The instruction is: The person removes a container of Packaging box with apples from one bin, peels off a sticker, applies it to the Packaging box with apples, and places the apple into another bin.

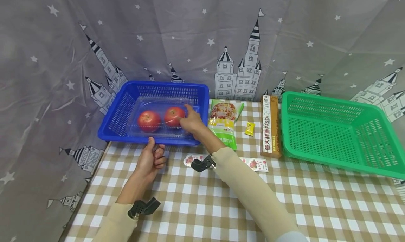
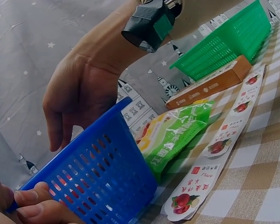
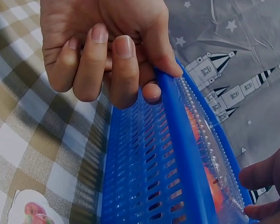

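Blue basket [image 1: 126,105] sits at the far left of the checked desk [image 1: 284,207], against the grey star-print curtain [image 1: 190,31]. Inside it: a clear plastic clamshell tray [image 1: 139,105] holding two red apples [image 1: 149,121], side by side, touching or nearly so.

Left hand [image 1: 152,159] grips the basket's near rim: thumb over the top edge, fingers curled against the outer wall (confirmed in the right wrist view).

Right hand [image 1: 191,122] reaches over the near right corner into the basket, fingers loosely bent, fingertips at the right-hand apple and the tray edge. Cannot tell whether it is actually gripping anything.

Green basket [image 1: 335,129] at the far right of the desk, well apart from the blue one; nothing visible in it.

Between the two baskets, lying flat: green-and-yellow food pouch [image 1: 224,124] just beside the blue basket, small yellow sachet [image 1: 249,128], long brown pasta box [image 1: 270,126] just beside the green basket. Apple-print label strip [image 1: 257,164] lies nearer, partly under the right forearm.
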Motion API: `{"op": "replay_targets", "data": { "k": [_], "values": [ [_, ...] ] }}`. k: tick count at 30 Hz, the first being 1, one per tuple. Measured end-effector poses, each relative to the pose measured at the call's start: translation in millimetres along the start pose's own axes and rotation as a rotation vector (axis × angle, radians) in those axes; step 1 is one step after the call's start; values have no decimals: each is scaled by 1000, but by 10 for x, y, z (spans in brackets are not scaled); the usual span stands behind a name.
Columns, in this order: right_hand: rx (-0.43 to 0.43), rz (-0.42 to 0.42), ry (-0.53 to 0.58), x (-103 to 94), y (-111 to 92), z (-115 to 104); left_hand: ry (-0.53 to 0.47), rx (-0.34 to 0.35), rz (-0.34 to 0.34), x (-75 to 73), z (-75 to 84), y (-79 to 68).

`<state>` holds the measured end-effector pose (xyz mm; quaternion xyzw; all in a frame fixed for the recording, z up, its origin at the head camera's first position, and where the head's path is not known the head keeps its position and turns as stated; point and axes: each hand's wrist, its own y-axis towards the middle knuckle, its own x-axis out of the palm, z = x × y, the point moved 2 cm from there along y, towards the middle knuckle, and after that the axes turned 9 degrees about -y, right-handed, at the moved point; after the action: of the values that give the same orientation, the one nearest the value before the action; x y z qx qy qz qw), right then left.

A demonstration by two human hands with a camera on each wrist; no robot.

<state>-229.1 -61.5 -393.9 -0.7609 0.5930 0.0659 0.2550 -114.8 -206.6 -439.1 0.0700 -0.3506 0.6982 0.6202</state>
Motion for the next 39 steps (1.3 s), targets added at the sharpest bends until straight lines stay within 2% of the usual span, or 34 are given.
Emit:
{"op": "replay_targets", "data": {
  "k": [9,17,27,39],
  "values": [
    [-77,51,-21,15,-50,-46,35,2,25,-4,-11,3],
    [-89,133,-16,16,-78,-51,26,-5,29,25,-40,25],
    [-125,136,-37,-32,-118,-50,20,0,36,1,-34,16],
    [-141,112,30,-68,-161,-65,6,11,49,-10,-23,12]
  ]
}}
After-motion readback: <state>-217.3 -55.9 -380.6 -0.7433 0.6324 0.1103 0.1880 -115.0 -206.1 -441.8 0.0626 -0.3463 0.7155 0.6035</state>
